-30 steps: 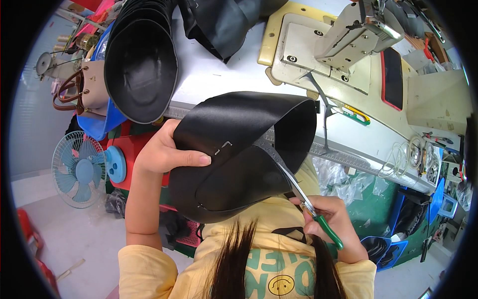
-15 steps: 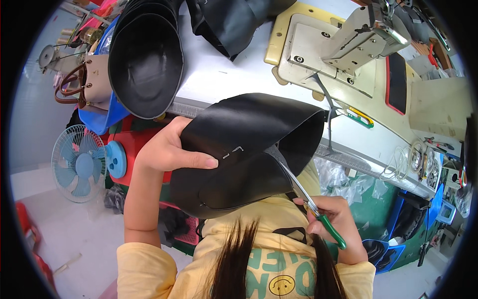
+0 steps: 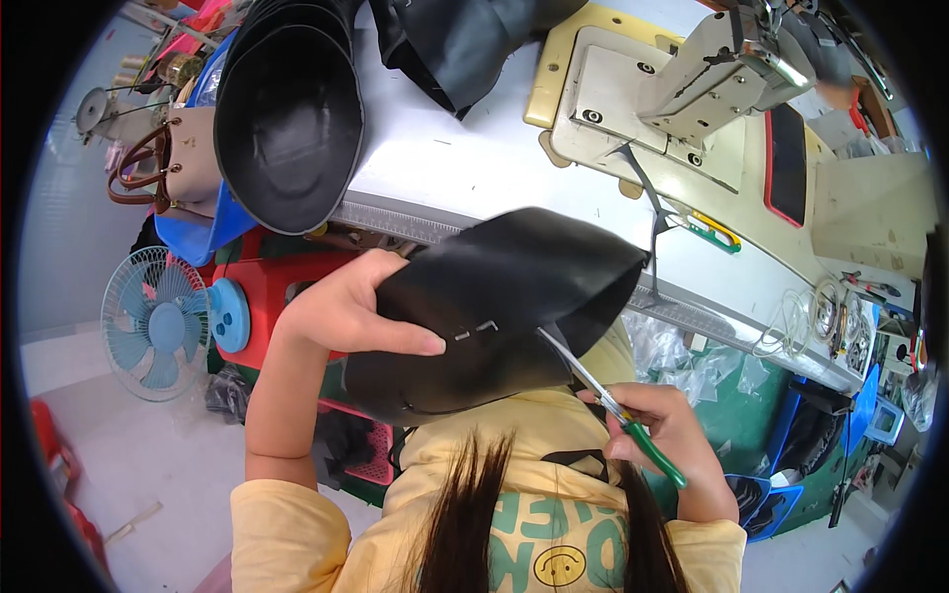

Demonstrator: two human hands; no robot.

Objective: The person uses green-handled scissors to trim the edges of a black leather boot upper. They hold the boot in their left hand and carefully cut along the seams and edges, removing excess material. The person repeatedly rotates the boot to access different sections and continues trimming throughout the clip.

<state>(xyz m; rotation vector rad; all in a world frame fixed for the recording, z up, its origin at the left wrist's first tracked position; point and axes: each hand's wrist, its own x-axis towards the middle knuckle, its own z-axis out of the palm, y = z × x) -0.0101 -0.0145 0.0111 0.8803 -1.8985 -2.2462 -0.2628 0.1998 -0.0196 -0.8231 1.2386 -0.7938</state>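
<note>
My left hand (image 3: 361, 314) grips the left part of a rolled black leather-like piece (image 3: 494, 287) above my lap, with the thumb flat on its near face. Small white marks show beside the thumb. In my right hand (image 3: 660, 420) is a pair of scissors (image 3: 645, 450) with green handles. The blades slant up and left, and their tips meet the piece at its lower right, near the edge of its dark opening. Whether the blades are apart there is hard to make out.
A white worktable (image 3: 425, 148) spans the far side, with a ruler (image 3: 395, 219) along its near edge. Stacked black shells (image 3: 292, 128) stand at its left. On the right are a sewing machine (image 3: 682, 109), a cutter knife (image 3: 714, 232) and a phone (image 3: 786, 163). A blue fan (image 3: 163, 326) stands left.
The black piece has tipped so that its opening looks narrower and its top edge sits lower. My left hand has shifted slightly right and down with it. The scissors have barely moved.
</note>
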